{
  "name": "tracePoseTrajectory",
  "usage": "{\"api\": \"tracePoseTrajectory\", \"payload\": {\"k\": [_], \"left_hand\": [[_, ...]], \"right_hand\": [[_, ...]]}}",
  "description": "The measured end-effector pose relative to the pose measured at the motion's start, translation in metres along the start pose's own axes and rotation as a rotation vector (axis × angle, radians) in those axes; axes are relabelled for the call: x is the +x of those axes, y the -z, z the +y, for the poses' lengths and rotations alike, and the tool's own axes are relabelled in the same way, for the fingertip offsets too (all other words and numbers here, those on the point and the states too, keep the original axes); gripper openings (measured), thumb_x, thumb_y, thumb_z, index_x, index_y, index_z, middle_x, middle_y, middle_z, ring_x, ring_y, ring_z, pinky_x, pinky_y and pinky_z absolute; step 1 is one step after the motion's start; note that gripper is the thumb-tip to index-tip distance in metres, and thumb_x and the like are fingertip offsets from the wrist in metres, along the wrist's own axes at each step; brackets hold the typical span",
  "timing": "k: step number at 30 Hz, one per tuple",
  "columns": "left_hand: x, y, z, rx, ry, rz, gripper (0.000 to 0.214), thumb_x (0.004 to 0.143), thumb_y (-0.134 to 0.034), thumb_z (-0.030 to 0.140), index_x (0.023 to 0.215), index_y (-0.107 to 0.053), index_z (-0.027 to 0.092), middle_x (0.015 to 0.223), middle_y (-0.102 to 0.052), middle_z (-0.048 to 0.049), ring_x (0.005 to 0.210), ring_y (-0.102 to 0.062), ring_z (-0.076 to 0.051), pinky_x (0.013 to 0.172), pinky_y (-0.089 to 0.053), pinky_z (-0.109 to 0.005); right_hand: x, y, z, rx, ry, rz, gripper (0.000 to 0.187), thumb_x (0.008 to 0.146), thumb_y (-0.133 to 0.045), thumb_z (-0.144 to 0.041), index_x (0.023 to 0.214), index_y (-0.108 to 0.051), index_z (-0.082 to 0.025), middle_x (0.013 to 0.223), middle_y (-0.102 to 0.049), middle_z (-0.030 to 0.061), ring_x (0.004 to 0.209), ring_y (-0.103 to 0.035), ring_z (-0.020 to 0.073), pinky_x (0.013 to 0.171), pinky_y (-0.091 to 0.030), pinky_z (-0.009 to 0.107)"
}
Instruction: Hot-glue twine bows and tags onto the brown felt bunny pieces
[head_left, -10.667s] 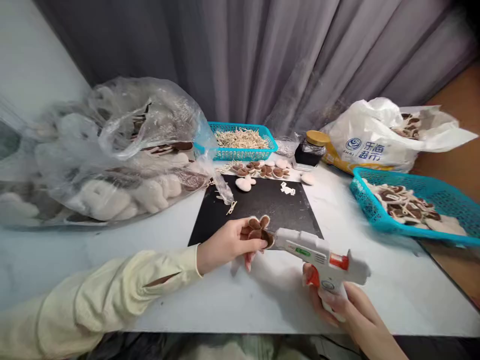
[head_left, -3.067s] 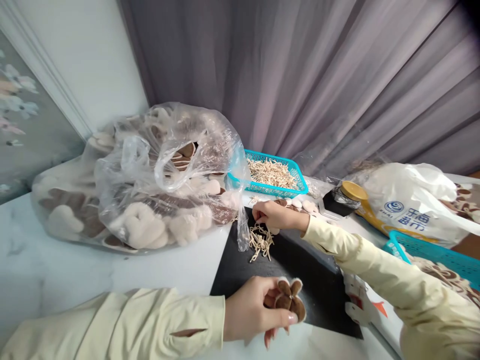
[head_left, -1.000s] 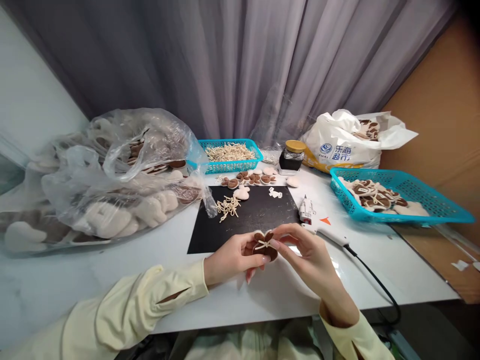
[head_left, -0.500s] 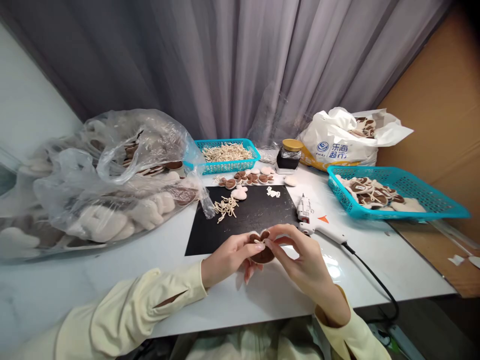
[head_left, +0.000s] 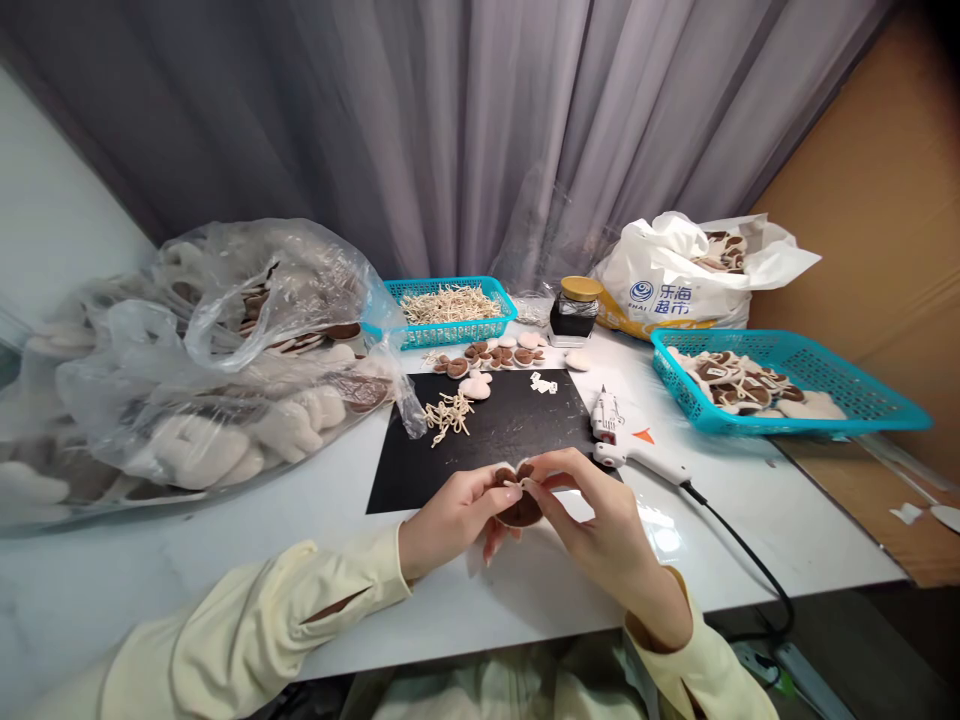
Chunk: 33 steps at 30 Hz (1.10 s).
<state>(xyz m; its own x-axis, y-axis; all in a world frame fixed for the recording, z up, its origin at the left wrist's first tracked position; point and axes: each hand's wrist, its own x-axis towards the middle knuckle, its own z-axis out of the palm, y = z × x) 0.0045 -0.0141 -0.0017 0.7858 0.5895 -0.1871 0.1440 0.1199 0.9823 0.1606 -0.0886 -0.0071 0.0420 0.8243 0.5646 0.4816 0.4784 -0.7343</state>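
Between my two hands is a brown felt piece (head_left: 520, 512) with a pale edge, a round body and two ear-like lobes. My left hand (head_left: 466, 512) is closed on its left side, thumb across the front. With thumb and index finger my right hand (head_left: 592, 525) pinches it near the base of the lobes, where a small pale bit of cord shows. Both hands hold it over the near edge of a black mat (head_left: 517, 430). On the mat lie a pile of knotted cream cords (head_left: 448, 415), a white plush piece (head_left: 475, 386) and small white labels (head_left: 543, 383).
A white glue gun (head_left: 637, 455) lies right of the mat, its cord trailing off the table. Blue baskets hold cords (head_left: 450, 304) and finished-looking brown pieces (head_left: 739, 380). A clear bag (head_left: 210, 380) of plush pieces bulges at left. A jar (head_left: 574, 312) and a white bag (head_left: 682, 270) stand behind.
The view has shifted very slightly. Both hands keep their grip on the felt piece, with only a tiny movement of the fingers.
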Motion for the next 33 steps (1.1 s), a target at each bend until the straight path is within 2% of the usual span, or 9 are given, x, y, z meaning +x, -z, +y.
{"api": "tracePoseTrajectory", "payload": {"k": [6, 11, 16, 19, 25, 29, 33], "left_hand": [[0.000, 0.001, -0.001, 0.062, 0.001, 0.011, 0.027, 0.085, -0.047, 0.041, 0.083, -0.054, 0.015, 0.062, -0.055, 0.0030, 0.040, -0.046, -0.006, 0.039, -0.037, -0.018], [-0.001, 0.000, 0.002, 0.123, -0.050, 0.022, 0.027, 0.086, -0.047, 0.040, 0.083, -0.055, 0.015, 0.063, -0.052, 0.0033, 0.044, -0.044, -0.006, 0.041, -0.036, -0.018], [-0.001, 0.000, 0.003, 0.127, -0.076, 0.063, 0.024, 0.083, -0.049, 0.039, 0.077, -0.052, 0.016, 0.061, -0.050, 0.0040, 0.044, -0.043, -0.007, 0.041, -0.034, -0.019], [-0.001, 0.000, 0.004, 0.130, -0.082, 0.089, 0.022, 0.083, -0.047, 0.037, 0.078, -0.051, 0.016, 0.060, -0.052, 0.0034, 0.044, -0.043, -0.007, 0.042, -0.036, -0.019], [-0.001, 0.000, 0.005, 0.076, -0.064, 0.091, 0.022, 0.081, -0.047, 0.037, 0.078, -0.051, 0.015, 0.063, -0.052, 0.0031, 0.045, -0.045, -0.007, 0.041, -0.037, -0.018], [0.000, 0.001, 0.009, 0.016, -0.006, 0.062, 0.024, 0.078, -0.049, 0.038, 0.082, -0.052, 0.015, 0.059, -0.053, 0.0023, 0.043, -0.048, -0.008, 0.039, -0.040, -0.018], [0.000, 0.000, 0.009, -0.037, 0.014, 0.011, 0.029, 0.073, -0.059, 0.038, 0.089, -0.051, 0.014, 0.060, -0.055, 0.0023, 0.044, -0.051, -0.009, 0.038, -0.042, -0.019]], "right_hand": [[-0.001, -0.001, -0.001, -0.043, 0.016, 0.002, 0.013, 0.087, -0.047, -0.012, 0.093, -0.052, -0.022, 0.085, -0.060, 0.0048, 0.074, -0.060, 0.0154, 0.065, -0.054, 0.030], [-0.002, -0.002, 0.000, -0.066, 0.028, 0.002, 0.013, 0.088, -0.046, -0.014, 0.095, -0.052, -0.023, 0.087, -0.060, 0.0048, 0.076, -0.061, 0.0160, 0.067, -0.054, 0.030], [-0.001, -0.003, -0.003, -0.020, 0.005, 0.028, 0.014, 0.087, -0.047, -0.014, 0.097, -0.052, -0.023, 0.087, -0.061, 0.0042, 0.076, -0.063, 0.0157, 0.067, -0.056, 0.030], [0.002, -0.002, -0.005, 0.102, -0.079, 0.012, 0.015, 0.086, -0.050, -0.018, 0.100, -0.052, -0.022, 0.090, -0.059, 0.0047, 0.080, -0.063, 0.0162, 0.069, -0.058, 0.030], [0.002, 0.004, -0.003, 0.294, -0.270, -0.142, 0.027, 0.083, -0.056, -0.021, 0.108, -0.047, -0.024, 0.099, -0.059, 0.0051, 0.090, -0.061, 0.0168, 0.072, -0.057, 0.029], [0.000, 0.003, 0.002, 0.333, -0.322, -0.120, 0.027, 0.082, -0.059, -0.024, 0.106, -0.047, -0.024, 0.097, -0.061, 0.0045, 0.088, -0.062, 0.0165, 0.073, -0.057, 0.030], [0.001, 0.000, 0.002, 0.343, -0.326, -0.100, 0.024, 0.083, -0.058, -0.026, 0.105, -0.047, -0.023, 0.094, -0.061, 0.0047, 0.087, -0.062, 0.0166, 0.072, -0.056, 0.029]]}}
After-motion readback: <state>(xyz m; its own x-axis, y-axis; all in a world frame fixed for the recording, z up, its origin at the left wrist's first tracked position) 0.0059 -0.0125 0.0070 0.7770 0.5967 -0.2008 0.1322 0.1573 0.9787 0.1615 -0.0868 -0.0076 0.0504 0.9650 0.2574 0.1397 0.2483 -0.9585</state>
